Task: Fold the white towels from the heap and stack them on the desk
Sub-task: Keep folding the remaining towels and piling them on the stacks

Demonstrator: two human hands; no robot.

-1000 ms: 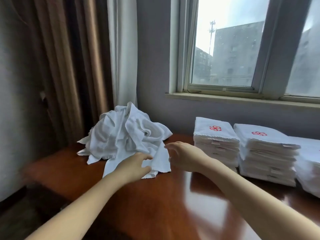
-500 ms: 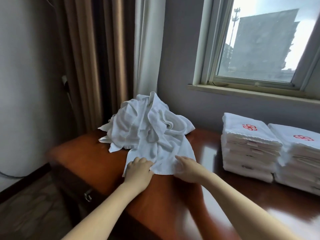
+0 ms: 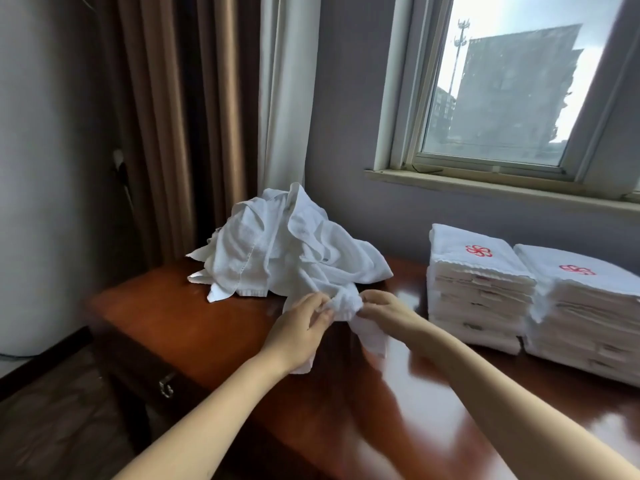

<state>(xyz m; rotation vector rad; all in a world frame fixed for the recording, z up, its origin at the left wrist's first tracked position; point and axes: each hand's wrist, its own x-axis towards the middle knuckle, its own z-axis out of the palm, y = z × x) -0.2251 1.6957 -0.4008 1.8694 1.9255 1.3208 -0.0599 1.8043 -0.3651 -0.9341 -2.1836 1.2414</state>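
Fingers of my left hand (image 3: 300, 325) and right hand (image 3: 388, 311) are pinching one towel (image 3: 344, 303); yanking risks dragging the heap (image 3: 284, 244) along.

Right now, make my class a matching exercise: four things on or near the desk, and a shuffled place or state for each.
1 towel heap
2 single towel
3 folded stacks
4 brown curtain

a pinched by left hand and right hand
b right on desk, red emblems on top
c crumpled, desk's far left
d hanging behind desk

Pairs: 1-c, 2-a, 3-b, 4-d
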